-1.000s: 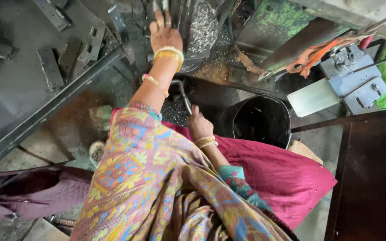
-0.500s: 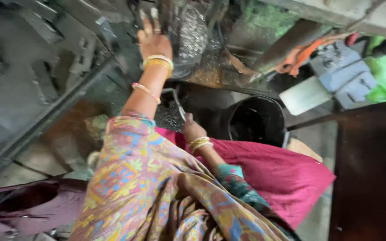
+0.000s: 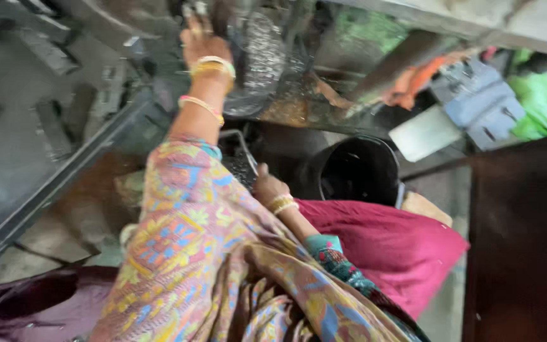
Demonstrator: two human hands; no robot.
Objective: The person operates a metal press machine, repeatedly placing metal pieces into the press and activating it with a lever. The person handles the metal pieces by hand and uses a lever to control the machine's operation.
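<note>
At the top middle of the frame, the left hand (image 3: 202, 43) presses flat on a shiny grey metal pile (image 3: 262, 60); it looks heavy, stiff and sharp. Near the middle, the right hand (image 3: 270, 188) grips a thin grey metal handle (image 3: 243, 144).

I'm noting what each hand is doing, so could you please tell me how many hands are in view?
2. The left hand is raised onto the grey machine at the top; the right hand is lower, beside the black bucket. Motion blur hides the fingers.
</note>
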